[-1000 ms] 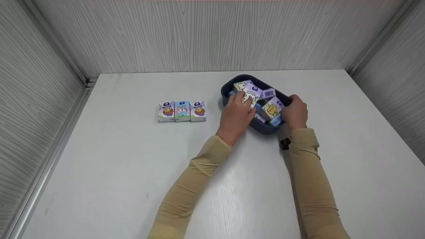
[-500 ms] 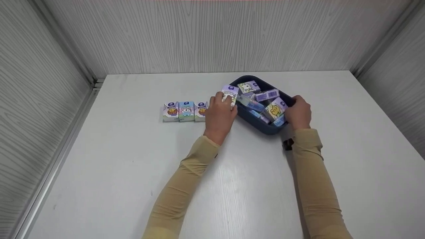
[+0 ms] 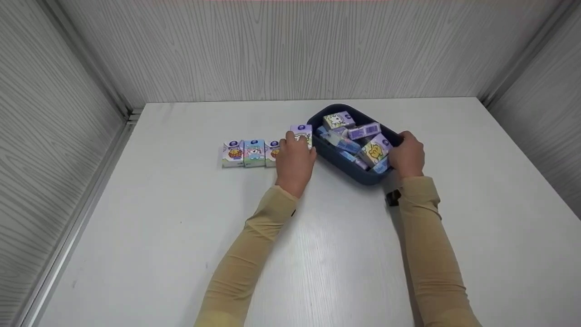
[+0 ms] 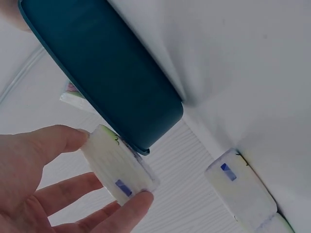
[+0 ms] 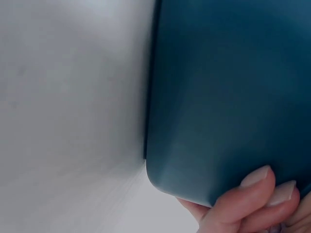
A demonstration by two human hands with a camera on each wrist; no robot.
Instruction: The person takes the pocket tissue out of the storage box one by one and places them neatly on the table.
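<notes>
My left hand (image 3: 295, 164) pinches a small purple-and-white tissue pack (image 3: 302, 131) between thumb and fingers, just left of the dark blue bin (image 3: 342, 164). In the left wrist view the pack (image 4: 119, 165) is held off the table, close by the bin's rim. My right hand (image 3: 407, 155) grips the bin's right end, fingers (image 5: 248, 201) curled against its outer wall. Inside the bin lie several tissue packs, among them a yellow-and-purple one (image 3: 376, 149). Three packs stand side by side to the left: a purple-white one (image 3: 233, 153), a blue one (image 3: 254, 153) and one partly hidden by my left hand (image 3: 271, 152).
The white table (image 3: 181, 254) runs back to a grey wood-grain panel (image 3: 290, 50), with similar panels at both sides. A black object (image 3: 393, 198) shows under my right wrist.
My left hand has lifted the tissue pack out of the bin and carried it left, toward the row. The right hand keeps its grip on the bin.
</notes>
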